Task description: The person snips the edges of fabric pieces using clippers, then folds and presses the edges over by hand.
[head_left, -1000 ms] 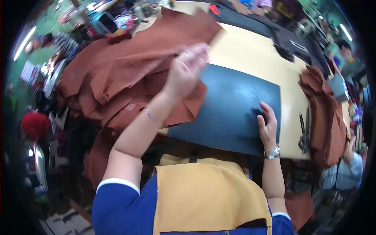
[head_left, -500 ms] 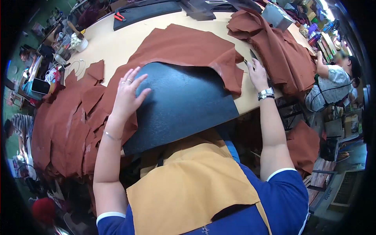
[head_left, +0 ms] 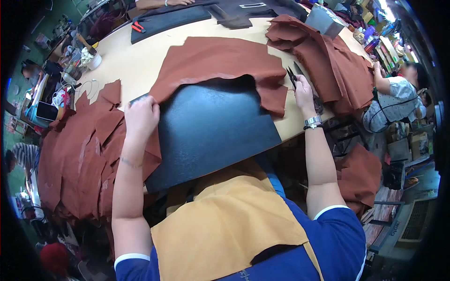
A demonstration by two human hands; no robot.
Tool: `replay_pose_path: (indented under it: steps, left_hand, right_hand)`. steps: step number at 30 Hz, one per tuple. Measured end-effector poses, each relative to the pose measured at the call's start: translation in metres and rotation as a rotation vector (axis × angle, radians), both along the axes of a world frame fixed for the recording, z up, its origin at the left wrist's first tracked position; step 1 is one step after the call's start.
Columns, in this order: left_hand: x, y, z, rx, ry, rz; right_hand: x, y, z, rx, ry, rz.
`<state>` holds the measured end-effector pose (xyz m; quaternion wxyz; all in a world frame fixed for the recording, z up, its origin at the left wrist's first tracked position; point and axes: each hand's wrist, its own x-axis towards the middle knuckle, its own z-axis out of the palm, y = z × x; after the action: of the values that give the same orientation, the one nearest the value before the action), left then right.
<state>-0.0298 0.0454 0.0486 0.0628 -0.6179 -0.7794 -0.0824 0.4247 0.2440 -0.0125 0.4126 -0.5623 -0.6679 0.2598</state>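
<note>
A reddish-brown leather piece (head_left: pixel 220 58) lies over the far part of a dark, shiny board (head_left: pixel 211 126), its near edge curving upward. At its left lower corner, my left hand (head_left: pixel 142 116) is closed, pinching the leather's edge. My right hand (head_left: pixel 303 92) is closed around a dark two-pointed tool (head_left: pixel 291 76), whose kind I cannot make out for sure. The tool's points face away from me, just right of the leather. Beside it a dark pointed blade shape (head_left: pixel 298 69) lies by the right leather stack.
Heaped leather pieces (head_left: pixel 79 159) hang over the table's left edge; more leather (head_left: pixel 335 70) lies right. Red-handled pliers (head_left: pixel 138 27) rest on a dark sheet (head_left: pixel 173 22). A metal box (head_left: pixel 324 21) stands behind. One co-worker (head_left: pixel 396 96) sits at right; another person's hand (head_left: pixel 180 2) is across the table.
My left hand has gone from spread fingers to a grip on the leather's left corner. The leather has shifted, baring more board at left. My right hand has raised the dark tool, which shows more.
</note>
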Motion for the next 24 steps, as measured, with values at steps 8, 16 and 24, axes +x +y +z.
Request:
replay_pose_path:
  steps: [8, 16, 24]
  left_hand:
    - [0.034, -0.037, -0.001, -0.044, -0.069, 0.097]
    - [0.06, -0.034, 0.016, -0.369, -0.34, 0.006]
    - [0.087, -0.073, -0.009, -0.096, -1.513, 0.098]
  right_hand:
    - [-0.138, -0.07, 0.063, 0.455, -0.16, 0.473]
    - [-0.212, -0.124, 0.023, 0.27, -0.269, 0.686]
    - [-0.202, -0.148, 0.031, -0.008, -0.409, 0.615]
